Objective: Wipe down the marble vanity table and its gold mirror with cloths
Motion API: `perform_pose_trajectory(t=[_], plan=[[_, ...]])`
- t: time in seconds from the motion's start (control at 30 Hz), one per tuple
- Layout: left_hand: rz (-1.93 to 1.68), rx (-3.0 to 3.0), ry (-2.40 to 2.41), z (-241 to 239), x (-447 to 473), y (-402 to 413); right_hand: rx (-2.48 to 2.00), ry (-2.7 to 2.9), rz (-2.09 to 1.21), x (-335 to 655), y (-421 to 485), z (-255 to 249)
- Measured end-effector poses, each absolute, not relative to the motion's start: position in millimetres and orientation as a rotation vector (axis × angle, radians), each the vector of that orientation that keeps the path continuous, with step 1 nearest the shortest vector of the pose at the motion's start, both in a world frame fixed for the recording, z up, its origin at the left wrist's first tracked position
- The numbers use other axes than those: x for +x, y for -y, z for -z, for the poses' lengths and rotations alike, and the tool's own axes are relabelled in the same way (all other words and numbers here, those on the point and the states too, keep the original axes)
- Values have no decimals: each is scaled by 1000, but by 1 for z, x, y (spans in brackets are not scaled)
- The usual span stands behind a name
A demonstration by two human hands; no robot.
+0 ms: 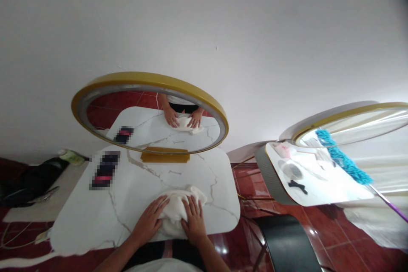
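Observation:
A bunched white cloth (174, 212) lies near the front edge of the white marble-patterned table (134, 204). From the left, my left hand (149, 221) rests on the cloth with its fingers stretched out and the thumb apart. On the other side, my right hand (194, 221) lies over it, fingers spread and pointing away from me. Both palms press down, and the cloth bulges up between them. In the mirror (149, 75) behind the table, the same hands and cloth are reflected.
A blurred-out dark and pink item (105, 171) sits on the table's left. A gold bracket (165, 155) stands below the mirror. To the right are a black chair (288, 238), a second table (306, 187) and a blue fluffy duster (346, 163). A black bag (35, 180) lies left.

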State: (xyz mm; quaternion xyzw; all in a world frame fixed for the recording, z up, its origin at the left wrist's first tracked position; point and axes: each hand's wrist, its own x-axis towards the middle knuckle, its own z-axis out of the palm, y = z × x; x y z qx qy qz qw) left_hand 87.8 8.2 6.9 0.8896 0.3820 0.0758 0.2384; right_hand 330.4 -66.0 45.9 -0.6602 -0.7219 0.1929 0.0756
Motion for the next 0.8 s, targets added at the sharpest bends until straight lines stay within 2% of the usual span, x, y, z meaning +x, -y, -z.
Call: perform_pose_trajectory(t=[0.17,0.43,0.6,0.8], plan=[[-254,2442,-1120,-6,108,-55,-2048,2119,-457,335,18,-39],[-233,2422,-1217,-6,133,-113,-2148,2027,-482,339,-47,-31],[-271,2396,-1265,-4,132,-94,-2118,1984,-467,336,-32,-36],[-258,2424,-1166,-7,104,-35,-2040,2044,-568,330,29,-44]])
